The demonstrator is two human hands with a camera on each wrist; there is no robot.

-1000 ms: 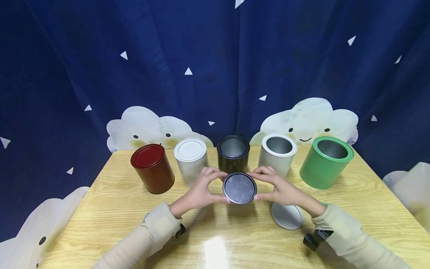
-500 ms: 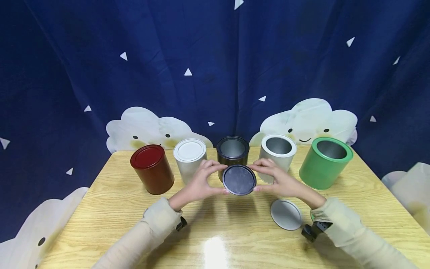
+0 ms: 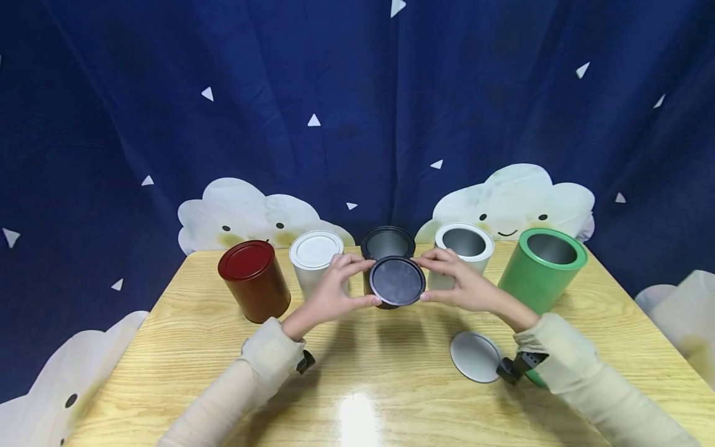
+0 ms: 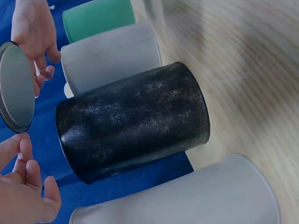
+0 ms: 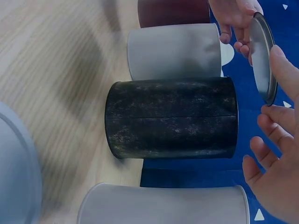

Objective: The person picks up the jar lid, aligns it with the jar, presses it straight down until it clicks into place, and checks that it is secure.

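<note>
Between both hands is a round black lid [image 3: 397, 281], its grey underside showing in the left wrist view. My left hand [image 3: 333, 290] pinches its left edge with thumb and fingertips. On the opposite edge my right hand [image 3: 459, 280] pinches it the same way. Just behind and below the lid stands an open black can [image 3: 388, 238], its front partly hidden by the lid in the head view. In both wrist views the lid is apart from the scuffed black can [image 5: 173, 119], off its open end.
A closed red can [image 3: 254, 282] and a closed white can [image 3: 316, 251] stand to the left. An open white-rimmed can [image 3: 463, 242] and an open green can [image 3: 540, 270] stand to the right. A grey-white lid [image 3: 476, 357] lies near my right wrist; a green lid is mostly hidden under it.
Both hands have carried the black lid away from me, toward the black can, so it now overlaps the can's front rim in the head view. The cans have stayed put.
</note>
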